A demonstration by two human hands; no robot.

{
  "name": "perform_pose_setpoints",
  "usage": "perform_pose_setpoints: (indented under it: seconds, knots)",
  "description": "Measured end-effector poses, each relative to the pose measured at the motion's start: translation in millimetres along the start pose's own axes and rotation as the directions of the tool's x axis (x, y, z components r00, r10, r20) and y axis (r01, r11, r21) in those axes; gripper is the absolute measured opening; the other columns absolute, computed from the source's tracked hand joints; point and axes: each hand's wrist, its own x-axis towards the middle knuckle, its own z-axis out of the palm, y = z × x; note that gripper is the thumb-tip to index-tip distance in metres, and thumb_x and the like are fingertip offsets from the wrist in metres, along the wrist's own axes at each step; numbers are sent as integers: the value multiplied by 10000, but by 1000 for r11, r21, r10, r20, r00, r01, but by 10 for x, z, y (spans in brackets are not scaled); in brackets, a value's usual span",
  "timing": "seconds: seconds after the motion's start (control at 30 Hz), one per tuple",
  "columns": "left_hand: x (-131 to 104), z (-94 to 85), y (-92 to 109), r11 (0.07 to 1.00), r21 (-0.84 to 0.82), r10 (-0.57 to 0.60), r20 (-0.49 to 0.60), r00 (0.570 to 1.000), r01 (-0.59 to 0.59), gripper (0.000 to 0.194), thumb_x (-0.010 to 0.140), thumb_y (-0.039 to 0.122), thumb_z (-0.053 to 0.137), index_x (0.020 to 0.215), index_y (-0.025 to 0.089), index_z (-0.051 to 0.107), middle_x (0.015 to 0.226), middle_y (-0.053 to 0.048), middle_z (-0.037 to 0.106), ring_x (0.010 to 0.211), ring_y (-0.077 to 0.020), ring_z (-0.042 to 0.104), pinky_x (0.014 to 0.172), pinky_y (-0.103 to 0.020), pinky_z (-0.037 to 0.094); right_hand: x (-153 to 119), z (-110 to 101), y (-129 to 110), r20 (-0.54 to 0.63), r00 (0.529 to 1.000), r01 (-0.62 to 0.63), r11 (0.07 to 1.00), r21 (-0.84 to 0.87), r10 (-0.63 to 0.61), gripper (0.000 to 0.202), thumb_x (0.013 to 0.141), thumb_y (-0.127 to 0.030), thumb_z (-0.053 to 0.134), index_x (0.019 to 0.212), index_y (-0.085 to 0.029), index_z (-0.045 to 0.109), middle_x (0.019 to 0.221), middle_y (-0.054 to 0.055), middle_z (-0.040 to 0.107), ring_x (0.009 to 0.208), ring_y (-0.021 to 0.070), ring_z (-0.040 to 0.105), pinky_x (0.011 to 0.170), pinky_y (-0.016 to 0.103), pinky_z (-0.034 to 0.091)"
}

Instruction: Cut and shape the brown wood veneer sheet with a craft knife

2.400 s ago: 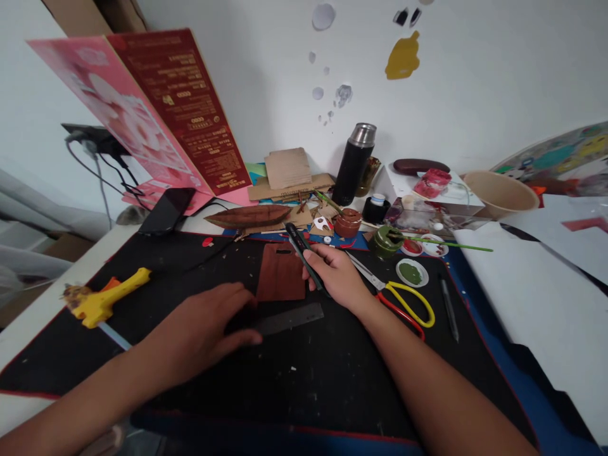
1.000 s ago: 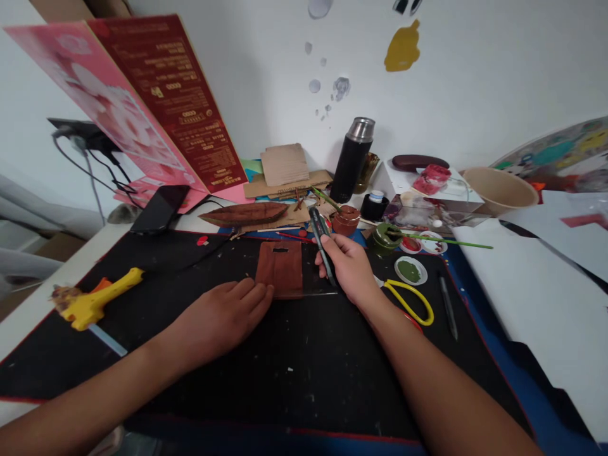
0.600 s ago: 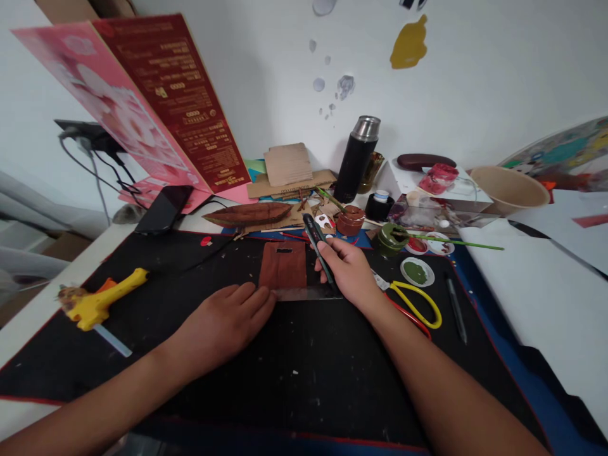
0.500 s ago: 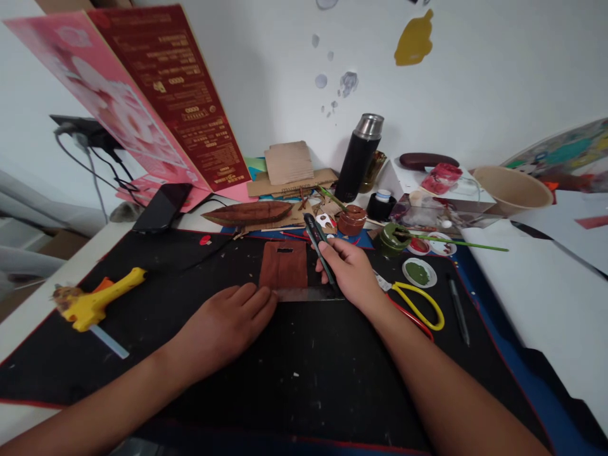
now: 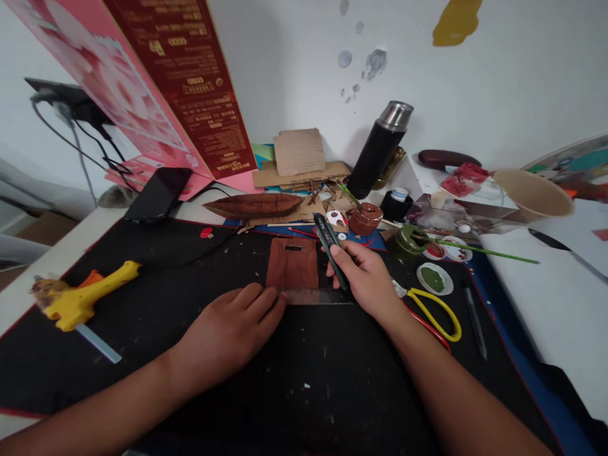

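Note:
A reddish-brown rectangular piece (image 5: 292, 265) with a small slot near its top lies on the black mat (image 5: 294, 405). Across its lower edge runs a clear ruler (image 5: 320, 296). My left hand (image 5: 237, 326) is on the ruler's left end, fingers together and pressed down on it. A dark utility knife (image 5: 329, 247) is gripped in my right hand (image 5: 363, 275), above the ruler's right part; its blade tip cannot be made out. Right of that hand lie scissors with yellow and red handles (image 5: 434, 310), partly hidden by my wrist.
On the left lie a yellow glue gun (image 5: 78, 297) and a phone (image 5: 159, 193). Along the back stand a brown boat-shaped piece (image 5: 254, 206), cardboard (image 5: 299, 152), a black thermos (image 5: 375, 158) and paint jars (image 5: 365, 218). A pen (image 5: 475, 323) lies right.
The camera view has shifted, so most things appear a little further right or higher. Both hands keep nearly the same place at the ruler, and the knife is still held.

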Motion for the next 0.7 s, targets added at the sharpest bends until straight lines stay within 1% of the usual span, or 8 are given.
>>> perform_pose_setpoints:
  seconds: [0.07, 0.13, 0.23, 0.33, 0.43, 0.53, 0.7]
  knots:
    - [-1, 0, 5, 1000, -25, -9, 35, 999, 10, 422, 966, 27, 397, 1282, 118, 660, 1159, -154, 717, 909, -257, 648, 700, -375, 598, 0, 1, -4, -1, 1000, -13, 1000, -14, 13, 355, 988, -558, 582, 880, -223, 632, 726, -3, 666, 544, 135, 590, 550, 298, 448]
    - [9, -4, 7, 1000, -31, 2, 37, 999, -1, 414, 975, 32, 388, 1272, 117, 664, 1147, -156, 717, 922, -259, 649, 713, -374, 599, 1, 3, -3, -1, 1000, -18, 1000, -22, 18, 361, 990, -558, 581, 866, -223, 630, 728, 0, 666, 551, 136, 594, 555, 299, 449]
    - [34, -15, 7, 999, 8, 44, -22, 999, -44, 391, 970, 23, 386, 1212, 99, 685, 1091, -150, 728, 929, -258, 650, 725, -369, 595, 1, 4, 5, -2, 1000, -17, 999, -29, 17, 350, 990, -554, 585, 882, -226, 638, 732, 2, 667, 554, 138, 592, 562, 304, 452]
    - [56, -23, 10, 997, 50, 57, -80, 995, -54, 377, 946, 3, 398, 1165, 77, 697, 1056, -145, 737, 913, -256, 654, 708, -356, 584, 1, 4, 12, 1, 1000, -15, 1000, -27, 15, 330, 992, -542, 587, 915, -227, 649, 734, 0, 667, 555, 140, 591, 562, 306, 454]
    - [60, -22, 15, 997, 61, 40, -79, 996, -35, 383, 929, -3, 410, 1167, 88, 696, 1051, -131, 740, 912, -252, 654, 690, -341, 567, -2, 4, 13, 5, 1000, -15, 1000, -25, 15, 321, 1000, -528, 581, 912, -226, 647, 737, -2, 666, 559, 137, 595, 563, 303, 453]
    - [59, -16, 18, 998, 49, 31, -69, 997, -28, 373, 929, 3, 436, 1185, 99, 690, 1062, -127, 735, 922, -249, 648, 704, -338, 556, -5, 7, 5, 4, 1000, -19, 999, -36, 19, 324, 1003, -524, 582, 888, -227, 637, 741, -2, 670, 563, 134, 596, 569, 302, 455]
    - [60, -7, 18, 999, 28, 29, -100, 995, -26, 367, 922, -4, 435, 1172, 83, 689, 1070, -132, 733, 941, -256, 645, 726, -346, 544, -8, 15, -17, 6, 1000, -24, 999, -34, 25, 309, 999, -516, 584, 923, -223, 649, 740, -1, 673, 560, 134, 587, 559, 303, 447]
